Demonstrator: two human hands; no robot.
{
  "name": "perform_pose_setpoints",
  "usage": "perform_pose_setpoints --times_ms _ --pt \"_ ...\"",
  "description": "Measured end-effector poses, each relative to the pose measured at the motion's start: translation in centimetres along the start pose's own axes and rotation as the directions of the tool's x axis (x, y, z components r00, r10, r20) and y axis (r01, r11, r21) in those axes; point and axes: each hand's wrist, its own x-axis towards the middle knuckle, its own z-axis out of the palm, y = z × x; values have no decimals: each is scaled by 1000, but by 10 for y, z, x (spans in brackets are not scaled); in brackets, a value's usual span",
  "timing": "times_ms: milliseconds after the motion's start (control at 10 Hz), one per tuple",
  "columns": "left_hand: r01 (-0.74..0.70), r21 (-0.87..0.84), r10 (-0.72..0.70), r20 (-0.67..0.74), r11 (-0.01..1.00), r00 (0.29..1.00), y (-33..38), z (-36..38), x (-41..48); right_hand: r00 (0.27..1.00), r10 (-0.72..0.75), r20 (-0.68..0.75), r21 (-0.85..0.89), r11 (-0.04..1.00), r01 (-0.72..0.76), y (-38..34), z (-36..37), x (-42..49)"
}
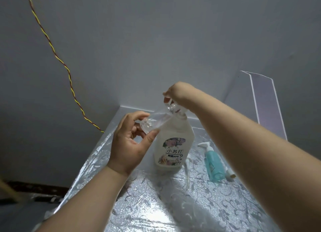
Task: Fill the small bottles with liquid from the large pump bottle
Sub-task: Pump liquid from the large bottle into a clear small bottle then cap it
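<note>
The table (156, 212), covered in a glossy patterned sheet, bears everything.

The large pump bottle (173, 145) stands upright near the table's far edge. It is white, labelled, and judged heavy and stable when full, with stiff walls. It is best held by the shoulder or body, not by the pump.

The right hand (175, 91) is over the pump head, fingers curled down on it. Exact contact is hidden behind the wrist.

The left hand (128, 145) pinches the small clear bottle (154, 122) between thumb and fingertips, tilted, mouth at the pump's spout. The bottle appears light, thin-walled and slick; a firm hold around its lower body is advisable, since squeezing may deform it.

A teal bottle (212, 164) lies on its side to the right, apart from the pump bottle. A loose pump tube (187, 174) lies between them.
</note>
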Motion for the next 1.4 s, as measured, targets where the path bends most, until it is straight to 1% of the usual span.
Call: perform_pose_setpoints --times_ms 100,200,400,500,600,700,800,900,1000,1100,1200,1300,1400 --pt "6 18 -6 6 1000 1000 -1 -1 -1 1000 -7 4 23 1000 7 4 6 3" --pt "14 35 -14 16 999 1000 -2 -1 0 1000 22 0 83 996 -22 8 10 4" --pt "13 37 -13 -2 999 1000 -1 -1 0 1000 -15 -15 107 994 16 5 -3 0" --pt "17 27 -17 0 999 1000 -1 0 1 999 5 -42 134 991 0 0 -15 -4" --pt "12 23 -12 -7 1000 1000 -1 -1 2 999 4 -38 137 991 2 1 -14 -4" --pt "18 19 -18 -7 1000 1000 -2 0 1 1000 9 4 83 996 -9 2 -6 -7" --pt "16 21 -15 -7 1000 1000 -3 0 1 999 36 -4 46 998 -36 1 -3 -11" --pt "4 23 -4 1 1000 1000 -4 -2 1 999 34 7 9 999 -34 9 7 1" --pt "13 18 -13 9 1000 1000 -5 -3 1 999 51 11 34 998 -52 11 11 1" --pt "19 15 -19 5 1000 1000 -4 -3 0 1000 21 -5 34 999 -21 8 5 -7" --pt "17 7 -17 -5 1000 1000 -3 -2 1 1000 -10 -26 70 997 12 4 -4 -3" --pt "25 -8 -25 -7 1000 1000 -2 -1 1 998 6 -61 158 987 3 -3 -21 -2" --pt "31 -9 -31 -13 999 999 -3 -1 1 998 -5 -64 119 993 13 -4 -21 -1"
